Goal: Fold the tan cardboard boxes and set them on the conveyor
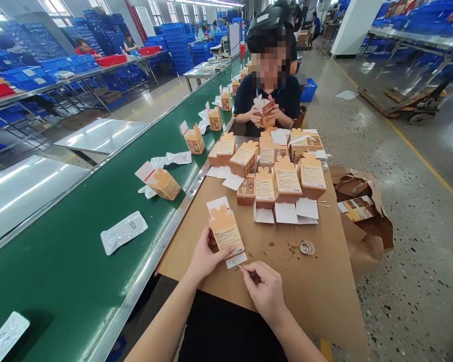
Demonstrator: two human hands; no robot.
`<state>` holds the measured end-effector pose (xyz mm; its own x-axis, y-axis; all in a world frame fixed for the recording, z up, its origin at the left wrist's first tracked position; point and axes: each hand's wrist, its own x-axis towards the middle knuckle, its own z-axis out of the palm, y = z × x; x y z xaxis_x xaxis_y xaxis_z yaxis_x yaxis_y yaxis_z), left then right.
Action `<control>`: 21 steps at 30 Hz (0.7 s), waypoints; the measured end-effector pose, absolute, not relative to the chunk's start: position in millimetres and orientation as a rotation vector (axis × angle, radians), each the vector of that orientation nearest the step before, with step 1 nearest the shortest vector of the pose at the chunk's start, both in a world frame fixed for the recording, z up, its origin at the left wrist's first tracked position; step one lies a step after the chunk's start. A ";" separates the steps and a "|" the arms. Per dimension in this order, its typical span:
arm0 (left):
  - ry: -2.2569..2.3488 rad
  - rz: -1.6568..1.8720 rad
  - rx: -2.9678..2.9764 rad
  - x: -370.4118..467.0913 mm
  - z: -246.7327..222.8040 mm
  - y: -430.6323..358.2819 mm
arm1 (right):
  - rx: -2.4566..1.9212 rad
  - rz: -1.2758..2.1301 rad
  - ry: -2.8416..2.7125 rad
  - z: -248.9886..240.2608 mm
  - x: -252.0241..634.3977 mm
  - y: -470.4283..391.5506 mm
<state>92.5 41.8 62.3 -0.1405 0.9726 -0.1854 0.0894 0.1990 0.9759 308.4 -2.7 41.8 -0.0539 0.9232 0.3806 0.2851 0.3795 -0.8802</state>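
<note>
My left hand (207,255) is wrapped round an orange-brown carton (227,235) with its thumb on the printed face; white flaps stick out at both ends. Close to its lower flap, my right hand (263,287) pinches a thin stick (240,266), whose tip is at the flap's edge. A small clear round dish (307,247) sits to the right on the brown board, with dark specks beside it. Beyond my hands stand several similar cartons (286,177), some with white flaps spread out.
Left of the brown tabletop (324,281) runs a green conveyor (79,281) carrying cartons and a clear-wrapped packet (124,232). A person (266,90) across the table holds a carton. A brown paper bag (377,229) stands at the right edge. Thin sticks (323,204) lie near the cartons.
</note>
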 end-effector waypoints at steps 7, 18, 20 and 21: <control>1.464 1.095 1.074 96.9 65.4 35.6 | -1.165 0.696 -1.534 46.1 329.2 -5.9; 1.713 1.102 1.330 115.5 32.7 -0.5 | -1.201 0.681 -1.434 65.1 383.8 -43.3; 1.711 1.131 1.373 120.0 26.9 1.4 | -1.185 0.697 -1.438 65.4 384.4 -45.8; 1.701 1.141 1.392 121.7 25.6 2.9 | -1.182 0.707 -1.443 64.5 384.8 -46.6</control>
<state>121.7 2.9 25.6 -0.2220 0.9743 0.0383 0.4051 0.0564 0.9125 384.8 -46.6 64.5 0.0838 0.9281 0.3627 0.2823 0.3269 -0.9019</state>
